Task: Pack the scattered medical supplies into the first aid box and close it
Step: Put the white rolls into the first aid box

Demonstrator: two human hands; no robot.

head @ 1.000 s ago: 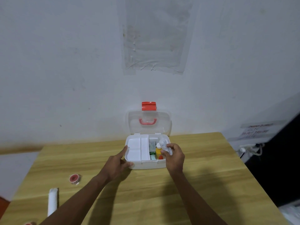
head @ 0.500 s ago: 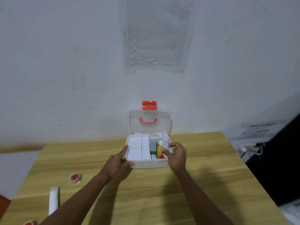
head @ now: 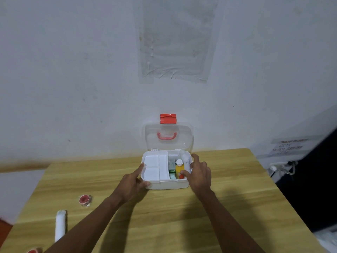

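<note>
My right hand (head: 199, 175) has just let the clear bottle (head: 186, 160) down into the box; a moment ago my fingers were pinching it above the rim, now it lies along the right compartment and the hand rests loosely spread over it, holding nothing firmly as far as I can tell. Just left of my thumb stands a yellow bottle (head: 179, 168). My left hand (head: 134, 185) braces the first aid box (head: 166, 184) at its left front corner, fingers open against the wall. The lid (head: 168, 136) stands upright behind. Well left of that hand, a tape roll (head: 84, 199) and a white bandage roll (head: 60, 224) wait unpacked.
</note>
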